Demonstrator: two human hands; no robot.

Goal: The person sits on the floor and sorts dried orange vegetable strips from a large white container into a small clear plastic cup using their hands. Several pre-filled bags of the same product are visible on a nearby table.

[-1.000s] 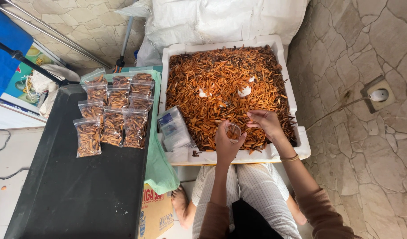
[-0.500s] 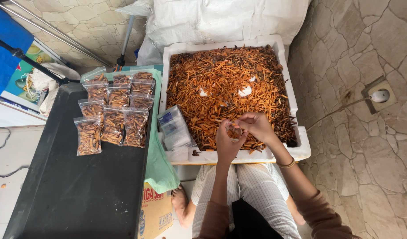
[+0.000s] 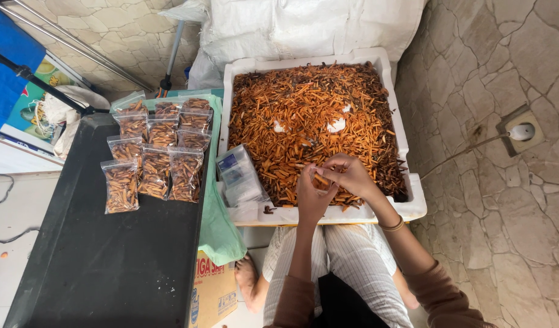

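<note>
Two hands meet over the near edge of the white foam box [image 3: 413,200] full of orange snack sticks [image 3: 310,115]. Your left hand [image 3: 312,195] is curled round a small clear bag [image 3: 321,181] with sticks in it, and your right hand [image 3: 350,175] pinches the bag's top. It looks like the filling step. Next, press the top shut and lay it by the filled bags [image 3: 155,155] on the black table [image 3: 103,267].

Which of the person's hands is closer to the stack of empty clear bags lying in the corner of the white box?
The left hand. It sits just right of the stack of empty bags, while the right hand is farther right, over the orange sticks.
</note>
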